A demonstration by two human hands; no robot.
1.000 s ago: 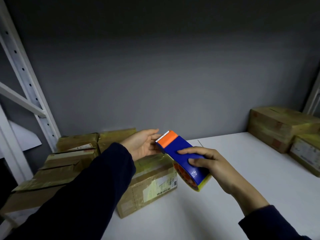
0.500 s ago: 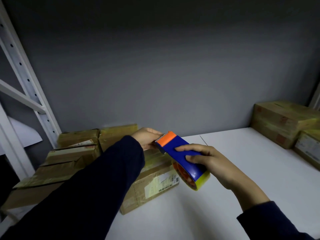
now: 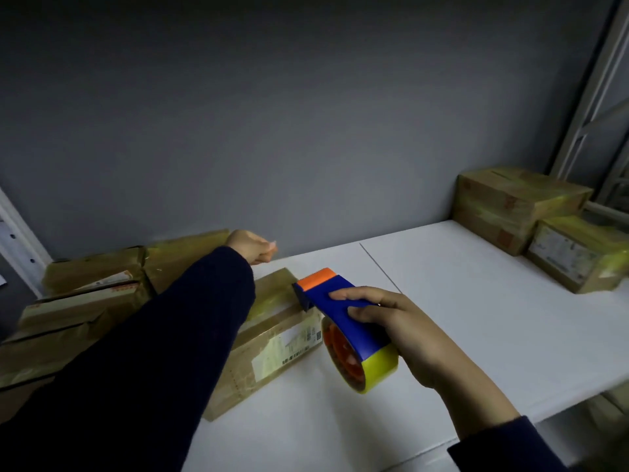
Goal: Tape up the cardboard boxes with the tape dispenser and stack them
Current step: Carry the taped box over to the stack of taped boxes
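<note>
My right hand point(image 3: 403, 330) grips a blue tape dispenser point(image 3: 340, 301) with an orange cutter end and a yellow tape roll point(image 3: 378, 366). Its cutter end rests at the right end of the top of a cardboard box point(image 3: 282, 344) lying on the white table point(image 3: 476, 318). My left hand point(image 3: 251, 248) is stretched past the far side of this box, fingers pinched together on the tape end. A faint yellowish strip shows over the box top between hand and dispenser. My dark left sleeve hides the box's left part.
A pile of cardboard boxes point(image 3: 88, 301) lies at the left against the grey wall. Two taped boxes point(image 3: 510, 206) point(image 3: 575, 255) sit at the far right. White shelf uprights point(image 3: 595, 97) stand at both sides. The table's front edge point(image 3: 578, 393) drops off at the right.
My left hand left the dispenser's cutter and moved away towards the wall, closing its fingers. My right hand lowered the dispenser onto the box. The view swung right.
</note>
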